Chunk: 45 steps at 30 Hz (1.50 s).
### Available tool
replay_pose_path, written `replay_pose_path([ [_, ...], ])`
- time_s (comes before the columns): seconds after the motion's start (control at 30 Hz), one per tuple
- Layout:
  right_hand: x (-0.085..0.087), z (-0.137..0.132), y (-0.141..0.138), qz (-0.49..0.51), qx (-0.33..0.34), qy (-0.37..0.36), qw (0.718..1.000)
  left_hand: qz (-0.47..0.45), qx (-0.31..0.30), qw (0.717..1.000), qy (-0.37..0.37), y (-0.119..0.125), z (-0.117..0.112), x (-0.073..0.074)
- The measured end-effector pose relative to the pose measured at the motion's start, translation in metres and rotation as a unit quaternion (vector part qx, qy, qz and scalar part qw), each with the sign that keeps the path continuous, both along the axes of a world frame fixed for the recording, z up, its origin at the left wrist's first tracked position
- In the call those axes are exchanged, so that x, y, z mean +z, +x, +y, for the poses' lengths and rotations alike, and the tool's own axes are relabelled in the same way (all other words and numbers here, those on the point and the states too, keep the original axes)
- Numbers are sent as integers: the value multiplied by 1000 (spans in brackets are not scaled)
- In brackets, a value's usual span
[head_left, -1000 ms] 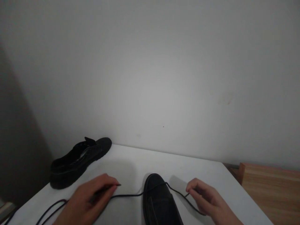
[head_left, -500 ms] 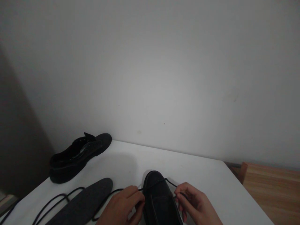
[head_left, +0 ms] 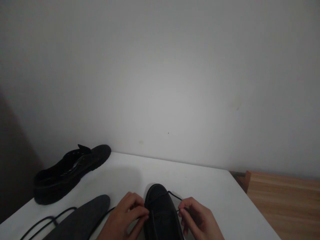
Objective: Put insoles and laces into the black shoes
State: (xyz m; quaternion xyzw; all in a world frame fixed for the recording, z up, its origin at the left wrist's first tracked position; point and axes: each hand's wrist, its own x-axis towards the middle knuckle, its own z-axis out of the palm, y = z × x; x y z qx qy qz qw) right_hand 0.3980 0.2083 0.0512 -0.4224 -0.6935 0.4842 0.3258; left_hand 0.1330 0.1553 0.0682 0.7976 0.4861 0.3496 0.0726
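A black shoe [head_left: 163, 221] stands at the front of the white table, toe pointing away from me, its heel end cut off by the lower frame edge. Across its toe runs a thin black shoelace [head_left: 175, 195]. At the shoe's left side my left hand [head_left: 127, 215] is closed, thumb and fingertips pinched on the lace, though the exact grip is partly hidden. My right hand [head_left: 197, 216] is just off the right side, its thumb and forefinger closed on the lace, the other fingers curled. More lace trails left from behind my left hand.
A second black shoe [head_left: 72, 171], with no lace visible in it, lies at the back left by the wall. A dark grey insole [head_left: 85, 216] lies at the front left, black cord [head_left: 46, 221] looping beside it. Beyond the table's right edge is a wooden board [head_left: 282, 196].
The view has turned slightly right, so everything appears shifted left. Both hands stay beside the shoe, and the lace over the toe now lies closer against it.
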Motion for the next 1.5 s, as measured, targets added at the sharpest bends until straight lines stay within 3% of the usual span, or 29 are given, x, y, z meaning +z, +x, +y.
replay_pose_path([
  [0.13, 4, -5, -6, 1, -51, 55, 997, 2, -14, 998, 61, -7, 3, -7],
  [0.3, 5, -10, -10, 3, -68, 79, 995, -46, -22, 999, -1, -8, 5, -15],
  [0.47, 0, -8, -6, -22, -47, 107, 993, -103, -1, 995, -17, -1, 4, -10],
  [0.6, 5, -7, -3, -54, -29, 124, 990, -116, -17, 993, -15, 5, 2, 3],
  [0.77, 17, -9, -3, -83, -16, 147, 986, -106, 9, 993, -54, 14, -5, 18],
  [0.9, 19, -10, -5, -67, -22, 220, 973, -88, 6, 993, -84, 22, -7, 28],
  [1.0, 18, -9, -5, -79, -33, 260, 962, -32, 14, 990, -134, 29, -5, 44],
  [1.1, 21, -10, -5, -96, -8, 240, 966, 29, 12, 979, -201, 34, 2, 65],
  [1.27, 52, -17, -11, -149, 35, 209, 966, 118, 1, 963, -244, 35, 21, 84],
  [1.37, 83, -22, -21, -250, 74, 203, 944, 128, -51, 945, -298, 33, 36, 91],
  [1.5, 101, -20, -43, -439, 130, 242, 856, 146, -100, 921, -348, 33, 53, 99],
])
